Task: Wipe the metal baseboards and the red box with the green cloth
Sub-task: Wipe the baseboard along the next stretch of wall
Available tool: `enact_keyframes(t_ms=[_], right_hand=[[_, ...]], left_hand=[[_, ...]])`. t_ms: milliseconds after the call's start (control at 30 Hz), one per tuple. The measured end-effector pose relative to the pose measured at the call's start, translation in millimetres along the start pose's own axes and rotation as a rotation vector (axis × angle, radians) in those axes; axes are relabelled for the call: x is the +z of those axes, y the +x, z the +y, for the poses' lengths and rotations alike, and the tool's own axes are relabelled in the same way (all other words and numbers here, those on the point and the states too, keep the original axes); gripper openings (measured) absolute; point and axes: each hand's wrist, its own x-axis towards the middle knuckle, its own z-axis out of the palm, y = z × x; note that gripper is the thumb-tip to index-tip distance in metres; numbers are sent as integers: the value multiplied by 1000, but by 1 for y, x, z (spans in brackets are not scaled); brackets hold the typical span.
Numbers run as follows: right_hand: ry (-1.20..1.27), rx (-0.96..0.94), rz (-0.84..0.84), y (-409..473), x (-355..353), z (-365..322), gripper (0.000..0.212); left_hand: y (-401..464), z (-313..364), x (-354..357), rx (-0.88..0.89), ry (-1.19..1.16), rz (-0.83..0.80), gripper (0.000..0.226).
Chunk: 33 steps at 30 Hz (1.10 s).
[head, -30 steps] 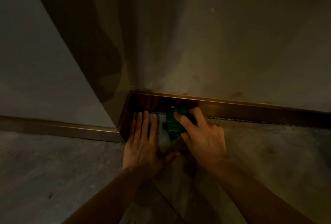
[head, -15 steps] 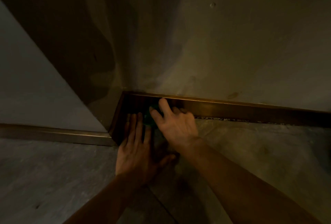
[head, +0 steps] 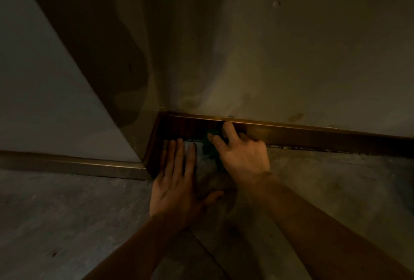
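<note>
head view: green cloth against baseboard

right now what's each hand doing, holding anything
Left hand: open, flat on the grey floor, holding nothing.
Right hand: closed on the crumpled green cloth, pressing it against the metal baseboard.

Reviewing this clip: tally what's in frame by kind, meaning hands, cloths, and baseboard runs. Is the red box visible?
Hands: 2, left hand and right hand
Green cloth: 1
Metal baseboard runs: 2, left run and back run
Red box: 0, not in view
Total: 5
</note>
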Motion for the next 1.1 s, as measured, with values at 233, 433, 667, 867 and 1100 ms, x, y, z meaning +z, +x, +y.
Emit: enact_keyframes(t_ms=[233,433,667,867,1100], right_hand=[[-31,-6,-9,-10,-3,21,50],[-58,21,-54,-19,-7,36,65],[-40,80,-58,-29,-9,46,60],[-40,139,-53,-39,-6,58,56],[-49,222,-93,-54,-12,71,55]], left_hand=[[1,0,1,-4,-16,5,123],[1,-1,3,-7,-14,2,123],[0,-1,3,-7,-20,6,123],[0,0,2,-1,-16,-1,123],[0,0,0,-4,-6,-14,123]])
